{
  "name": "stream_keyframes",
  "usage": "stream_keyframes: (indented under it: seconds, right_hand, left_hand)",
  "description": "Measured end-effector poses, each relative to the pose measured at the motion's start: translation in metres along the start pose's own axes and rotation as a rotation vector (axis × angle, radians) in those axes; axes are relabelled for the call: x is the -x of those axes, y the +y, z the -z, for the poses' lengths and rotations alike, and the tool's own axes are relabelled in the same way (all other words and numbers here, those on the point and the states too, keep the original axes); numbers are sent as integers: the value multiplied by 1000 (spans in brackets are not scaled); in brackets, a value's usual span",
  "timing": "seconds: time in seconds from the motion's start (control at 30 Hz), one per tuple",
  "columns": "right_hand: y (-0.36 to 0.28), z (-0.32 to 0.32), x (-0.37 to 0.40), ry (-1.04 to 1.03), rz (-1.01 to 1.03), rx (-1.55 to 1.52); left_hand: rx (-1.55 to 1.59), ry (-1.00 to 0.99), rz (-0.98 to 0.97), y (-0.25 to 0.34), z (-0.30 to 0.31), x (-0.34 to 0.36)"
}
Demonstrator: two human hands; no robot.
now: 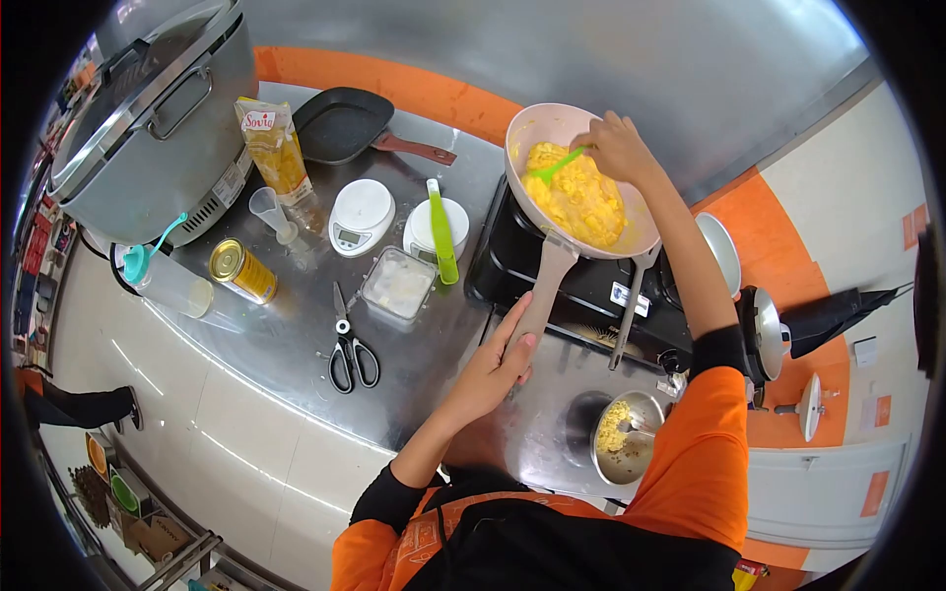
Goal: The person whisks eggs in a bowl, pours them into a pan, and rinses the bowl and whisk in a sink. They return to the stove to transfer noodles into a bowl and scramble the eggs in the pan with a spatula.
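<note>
My left hand (500, 361) is wrapped round the beige handle (545, 294) of a pale pink frying pan (532, 126). The pan sits over a black gas stove (503, 258) and holds soft yellow scrambled egg (583, 209). Above the pan's far right side, my right hand (618, 148) grips a green spatula (562, 165), whose head rests in the egg. Part of the pan's right rim is hidden behind my right forearm.
Left of the stove are kitchen scales (362, 214), a lime-green tool (440, 234), a clear container (397, 283), scissors (349, 347), a can (242, 271), an oil pouch (272, 150) and a dark pan (340, 123). A metal bowl (645, 455) stands near my right elbow.
</note>
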State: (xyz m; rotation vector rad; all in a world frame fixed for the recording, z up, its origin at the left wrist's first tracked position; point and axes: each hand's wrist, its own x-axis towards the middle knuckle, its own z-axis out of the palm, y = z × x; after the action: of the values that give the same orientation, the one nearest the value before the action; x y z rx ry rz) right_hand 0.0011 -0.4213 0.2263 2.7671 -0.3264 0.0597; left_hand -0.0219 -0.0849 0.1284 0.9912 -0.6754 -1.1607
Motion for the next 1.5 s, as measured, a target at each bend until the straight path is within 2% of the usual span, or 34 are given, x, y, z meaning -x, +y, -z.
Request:
stream_keyframes:
  seconds: [0.07, 0.17, 0.27, 0.37, 0.47, 0.57, 0.67, 0.77, 0.87, 0.97, 1.07, 1.23, 1.37, 1.43, 1.5]
  right_hand:
    - [-6, 16, 21, -90, 31, -8]
    - [11, 29, 50, -184, -125, 58]
    - [38, 27, 63, -148, -406, 204]
    - [68, -5, 75, 57, -418, 463]
    - [69, -18, 87, 7, -382, 525]
    - [54, -11, 104, -163, -430, 443]
    - [26, 25, 115, -427, -384, 161]
    - [35, 6, 113, -516, -220, -323]
    - [7, -2, 93, -452, -125, -410]
    - [-33, -6, 68, -305, -260, -283]
    - [-48, -4, 43, -261, -380, -157]
    - [-22, 42, 54, -376, -525, -15]
    - [6, 31, 82, -567, -491, 72]
    - [7, 18, 77, -600, -423, 35]
    - [11, -6, 62, -522, -357, 13]
  left_hand:
    - [-19, -6, -10, 0, 1, 1]
    - [-35, -12, -13, -4, 2, 0]
    - [-24, 0, -3, -4, 1, 0]
    - [-49, 10, 19, -1, 0, 2]
    - [-75, 34, -3, -3, -2, 1]
    - [-65, 62, -65, -10, -5, -1]
    - [-39, 51, -79, -11, -5, -2]
    - [-49, 37, -53, -9, -4, -2]
    - [-41, 33, -49, -9, -4, -2]
    - [-33, 30, -33, -7, -3, -2]
    - [-43, 33, -24, -6, -3, -1]
    - [-35, 34, -31, -9, -2, -1]
    - [-21, 40, -29, -9, -2, 1]
    - [-28, 35, -34, -6, -3, 2]
    - [-31, 36, -21, -5, -3, 2]
